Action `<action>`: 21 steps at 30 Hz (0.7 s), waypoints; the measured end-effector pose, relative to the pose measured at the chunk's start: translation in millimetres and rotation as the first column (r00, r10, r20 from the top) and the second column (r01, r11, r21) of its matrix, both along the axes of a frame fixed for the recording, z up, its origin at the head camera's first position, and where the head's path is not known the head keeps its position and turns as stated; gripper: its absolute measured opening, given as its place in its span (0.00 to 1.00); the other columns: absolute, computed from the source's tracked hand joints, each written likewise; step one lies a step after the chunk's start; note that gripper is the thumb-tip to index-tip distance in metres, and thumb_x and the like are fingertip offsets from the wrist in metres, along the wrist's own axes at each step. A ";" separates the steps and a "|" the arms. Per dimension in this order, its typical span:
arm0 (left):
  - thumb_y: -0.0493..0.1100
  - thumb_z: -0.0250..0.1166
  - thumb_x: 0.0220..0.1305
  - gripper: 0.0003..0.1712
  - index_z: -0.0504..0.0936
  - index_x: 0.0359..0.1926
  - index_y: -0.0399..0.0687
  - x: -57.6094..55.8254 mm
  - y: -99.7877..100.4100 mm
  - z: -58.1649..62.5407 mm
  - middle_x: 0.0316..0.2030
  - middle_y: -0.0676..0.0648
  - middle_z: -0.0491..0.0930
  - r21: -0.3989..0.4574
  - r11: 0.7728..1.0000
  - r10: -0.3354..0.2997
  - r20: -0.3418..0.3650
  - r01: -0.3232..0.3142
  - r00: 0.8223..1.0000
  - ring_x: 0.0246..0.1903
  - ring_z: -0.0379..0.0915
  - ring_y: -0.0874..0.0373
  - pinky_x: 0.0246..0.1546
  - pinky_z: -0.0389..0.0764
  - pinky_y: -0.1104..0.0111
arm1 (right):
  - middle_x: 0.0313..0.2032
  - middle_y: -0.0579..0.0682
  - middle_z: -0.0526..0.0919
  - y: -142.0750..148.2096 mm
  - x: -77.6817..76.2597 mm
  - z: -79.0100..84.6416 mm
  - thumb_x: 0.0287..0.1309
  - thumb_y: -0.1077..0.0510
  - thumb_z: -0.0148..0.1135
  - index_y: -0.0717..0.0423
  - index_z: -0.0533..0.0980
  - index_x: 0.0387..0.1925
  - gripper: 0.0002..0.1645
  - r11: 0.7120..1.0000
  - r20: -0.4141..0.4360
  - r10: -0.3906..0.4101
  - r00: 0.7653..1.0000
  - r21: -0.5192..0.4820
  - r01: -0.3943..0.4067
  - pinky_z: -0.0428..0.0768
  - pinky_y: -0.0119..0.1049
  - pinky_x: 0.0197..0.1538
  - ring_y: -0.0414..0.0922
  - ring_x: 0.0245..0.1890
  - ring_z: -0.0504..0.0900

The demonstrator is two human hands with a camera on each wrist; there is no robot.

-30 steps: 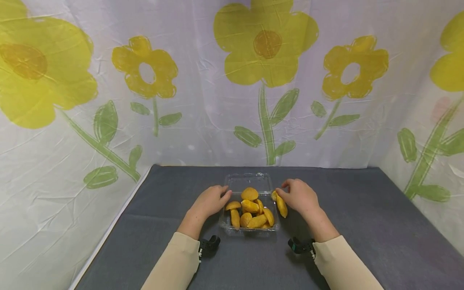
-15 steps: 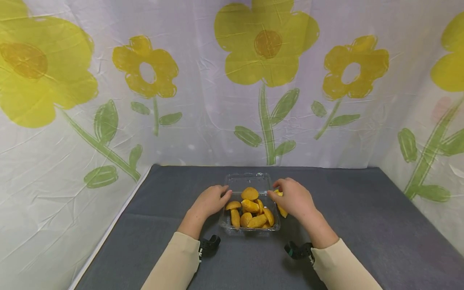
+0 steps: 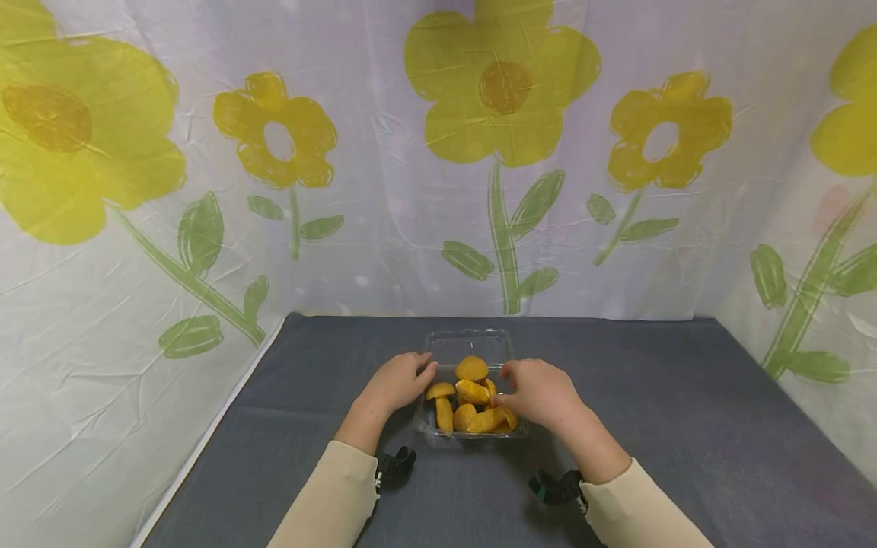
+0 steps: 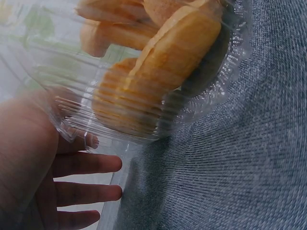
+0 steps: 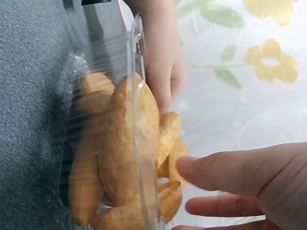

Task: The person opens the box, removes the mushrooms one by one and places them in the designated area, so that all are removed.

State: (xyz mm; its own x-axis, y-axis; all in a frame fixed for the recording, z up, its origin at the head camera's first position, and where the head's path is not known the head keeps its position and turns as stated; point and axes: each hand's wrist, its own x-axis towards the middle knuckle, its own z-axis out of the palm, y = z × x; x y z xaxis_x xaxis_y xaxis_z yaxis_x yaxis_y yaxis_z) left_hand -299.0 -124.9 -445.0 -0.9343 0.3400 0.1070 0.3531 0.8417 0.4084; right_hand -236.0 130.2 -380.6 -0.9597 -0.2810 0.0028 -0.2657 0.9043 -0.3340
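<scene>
A clear hinged plastic box (image 3: 438,434) holds several yellow-brown mushrooms (image 3: 485,419), piled up to its rim. My left hand (image 3: 396,380) grips its left edge near the back corner. Through the clear wall in the left wrist view, the thumb (image 4: 67,99) shows at the rim, while the other fingers (image 4: 88,192) stretch out straight. Over the right edge reaches my right hand (image 3: 544,392). In the right wrist view its thumb (image 5: 206,170) is close to a mushroom (image 5: 178,155), and thumb and fingers stand apart. Whether the thumb touches it I cannot tell.
The box's clear lid (image 3: 469,346) lies folded back behind it. Dark grey cloth covers the table (image 3: 658,426). A white curtain (image 3: 384,228) printed with yellow flowers hangs behind and at both sides.
My right hand has moved left from beside the box to over its right edge. The mushroom it held at the right side is no longer seen there. My left hand has stayed put.
</scene>
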 end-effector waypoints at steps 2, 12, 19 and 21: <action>0.55 0.52 0.81 0.30 0.74 0.71 0.39 -0.3 0.1 -0.6 0.65 0.38 0.76 -0.005 1.000 0.000 0.004 0.000 1.000 0.65 0.72 0.41 0.65 0.74 0.47 | 0.37 0.47 0.85 -1.8 0.6 -2.2 0.56 0.46 0.78 0.54 0.85 0.49 0.23 1.000 0.022 0.012 1.000 0.016 -0.012 0.82 0.42 0.32 0.42 0.32 0.81; 0.55 0.52 0.81 0.31 0.73 0.72 0.40 -0.6 0.8 -1.2 0.66 0.39 0.75 0.006 1.000 0.010 0.018 -0.010 1.000 0.66 0.71 0.42 0.66 0.73 0.48 | 0.33 0.42 0.85 -4.8 1.5 -6.7 0.59 0.49 0.75 0.54 0.87 0.43 0.15 0.996 0.088 0.085 0.993 0.024 -0.087 0.83 0.42 0.33 0.39 0.28 0.80; 0.54 0.53 0.81 0.30 0.74 0.71 0.39 0.6 0.1 0.0 0.66 0.38 0.76 0.017 1.000 -0.001 0.011 0.001 1.000 0.65 0.72 0.41 0.65 0.73 0.47 | 0.25 0.42 0.78 -4.2 3.3 -6.1 0.50 0.59 0.80 0.50 0.85 0.35 0.11 0.990 0.096 0.131 0.987 0.033 -0.134 0.73 0.40 0.28 0.42 0.25 0.74; 0.53 0.53 0.81 0.29 0.74 0.71 0.39 0.9 -0.1 0.4 0.66 0.38 0.76 0.019 1.000 -0.003 0.008 0.003 1.000 0.65 0.72 0.41 0.65 0.74 0.47 | 0.24 0.43 0.76 -4.4 3.2 -6.7 0.49 0.61 0.80 0.49 0.84 0.33 0.11 0.989 0.099 0.138 0.985 0.039 -0.143 0.69 0.40 0.27 0.43 0.24 0.72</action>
State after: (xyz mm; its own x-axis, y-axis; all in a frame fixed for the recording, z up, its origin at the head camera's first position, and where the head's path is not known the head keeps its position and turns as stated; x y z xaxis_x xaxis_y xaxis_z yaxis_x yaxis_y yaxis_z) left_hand -298.1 -125.0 -444.6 -0.9342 0.3407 0.1055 0.3519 0.8327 0.4274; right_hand -232.8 125.8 -387.3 -0.9059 -0.4108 -0.1029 -0.3602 0.8752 -0.3230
